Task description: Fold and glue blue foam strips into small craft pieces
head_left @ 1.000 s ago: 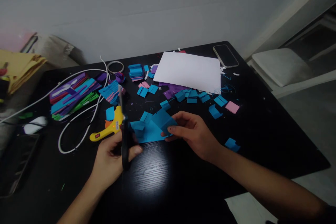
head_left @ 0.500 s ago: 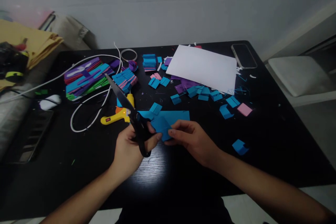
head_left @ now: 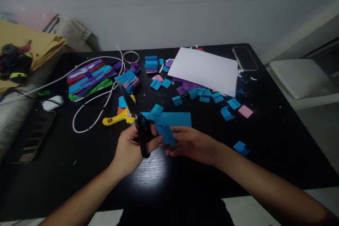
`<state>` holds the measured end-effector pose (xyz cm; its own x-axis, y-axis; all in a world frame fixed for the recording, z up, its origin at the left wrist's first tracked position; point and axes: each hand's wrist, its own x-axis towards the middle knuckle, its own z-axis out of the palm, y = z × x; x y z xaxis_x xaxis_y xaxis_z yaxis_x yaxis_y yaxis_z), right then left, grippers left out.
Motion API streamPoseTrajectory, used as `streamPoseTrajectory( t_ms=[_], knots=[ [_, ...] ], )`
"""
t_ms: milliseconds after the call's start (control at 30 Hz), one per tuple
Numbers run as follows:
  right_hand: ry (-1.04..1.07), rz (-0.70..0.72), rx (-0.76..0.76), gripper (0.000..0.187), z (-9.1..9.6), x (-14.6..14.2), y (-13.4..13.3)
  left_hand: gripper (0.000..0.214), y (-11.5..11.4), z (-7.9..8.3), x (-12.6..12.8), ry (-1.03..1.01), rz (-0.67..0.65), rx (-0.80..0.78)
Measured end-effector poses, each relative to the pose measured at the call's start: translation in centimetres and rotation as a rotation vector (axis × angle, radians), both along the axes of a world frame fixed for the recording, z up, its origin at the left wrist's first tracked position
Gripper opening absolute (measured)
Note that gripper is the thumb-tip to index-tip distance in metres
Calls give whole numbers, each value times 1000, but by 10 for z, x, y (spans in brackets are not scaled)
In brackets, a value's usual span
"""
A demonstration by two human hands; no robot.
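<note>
Just below frame centre: folded blue paper piece (head_left: 165, 135), pinched in left hand (head_left: 132, 150) with black-handled metal scissors (head_left: 141, 123); right hand (head_left: 194, 143) at paper's edge, grip unclear. Risk: crumpling, from left hand's doubled hold.

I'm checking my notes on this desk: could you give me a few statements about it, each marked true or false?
1. The left hand holds the scissors. True.
2. The glue gun is green. False: the glue gun is yellow.
3. The phone lies to the right of the white sheet. True.
4. The right hand rests on the white sheet. False: the right hand is at the small blue piece by the left hand.
5. The mouse is white. True.
</note>
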<state>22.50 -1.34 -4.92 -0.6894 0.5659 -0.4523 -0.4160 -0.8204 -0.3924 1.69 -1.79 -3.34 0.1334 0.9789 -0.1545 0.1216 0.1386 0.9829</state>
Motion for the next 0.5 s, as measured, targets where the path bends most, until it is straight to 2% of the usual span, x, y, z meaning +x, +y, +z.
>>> streamPoseTrajectory(
  t_ms=[167,333,500],
  knots=[
    [-113,-49,5,38,1,3,2,17,5,0,-2,68,-22,125],
    [-161,-167,69,23,2,6,7,21,15,3,-16,265,-24,187],
    [-202,-325,143,20,5,14,15,29,21,8,-39,482,-168,318]
  ],
)
